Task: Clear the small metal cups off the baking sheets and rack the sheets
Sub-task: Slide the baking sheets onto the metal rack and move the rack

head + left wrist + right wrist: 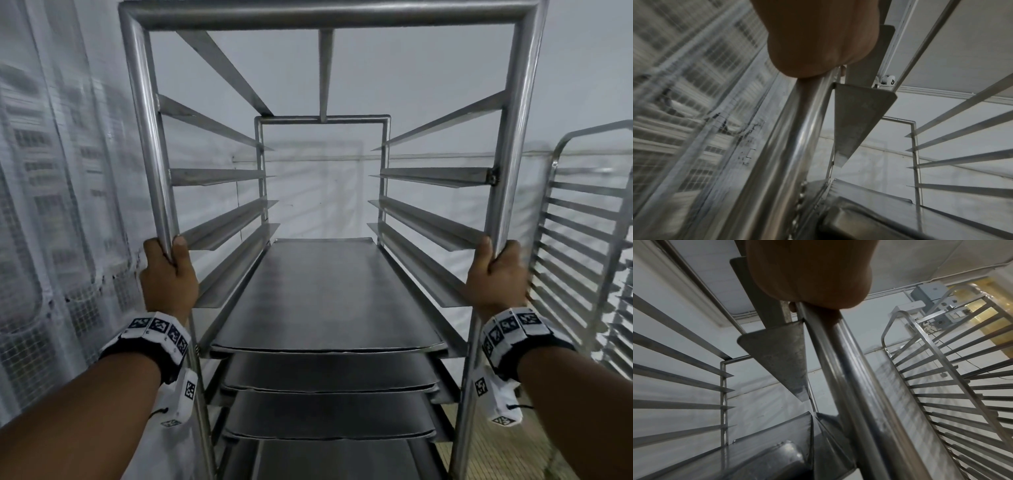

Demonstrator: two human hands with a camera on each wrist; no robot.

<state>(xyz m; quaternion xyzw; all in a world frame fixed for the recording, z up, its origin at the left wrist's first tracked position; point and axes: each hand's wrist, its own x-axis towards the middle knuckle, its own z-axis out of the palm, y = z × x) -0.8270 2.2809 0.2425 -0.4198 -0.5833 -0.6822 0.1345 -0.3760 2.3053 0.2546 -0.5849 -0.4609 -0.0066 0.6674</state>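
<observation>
Steel rack (156, 144), sheets (325, 301) shelved, both hands (169, 274) gripping posts

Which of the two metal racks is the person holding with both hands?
The near rack with baking sheets inside. The left hand and right hand grip its front posts; the empty rack at right stands untouched.

Steel tray rack (150, 137), several dark baking sheets (325, 301) on its lower side rails, upper rails bare.
</observation>
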